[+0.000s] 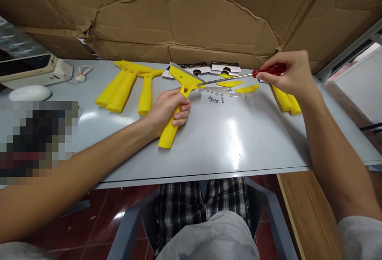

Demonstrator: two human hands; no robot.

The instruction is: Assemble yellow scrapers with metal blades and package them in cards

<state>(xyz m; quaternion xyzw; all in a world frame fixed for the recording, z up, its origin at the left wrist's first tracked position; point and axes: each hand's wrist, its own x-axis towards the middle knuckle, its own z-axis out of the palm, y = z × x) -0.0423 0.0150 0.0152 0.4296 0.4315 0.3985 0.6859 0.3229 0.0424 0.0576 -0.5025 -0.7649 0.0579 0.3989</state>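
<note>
My left hand (171, 111) is wrapped round the handle of a yellow scraper (169, 134), its head tilted up with a metal blade along the far edge. In my right hand (288, 71) is a screwdriver (270, 71) with a red handle, pinched by the fingers. Its long shaft reaches left, and the tip is at the right side of the scraper's head. Beneath the shaft lie metal blades (223, 91), small yellow plates (247, 89) and a cluster of screws (213, 99).
Other yellow scrapers (123, 89) lie at the left, and more yellow handles (282, 97) at the right. Black-and-white cards (226, 68) are at the back, before a cardboard wall (179, 21). A white mouse (30, 93) and a phone-like device (26, 69) sit far left.
</note>
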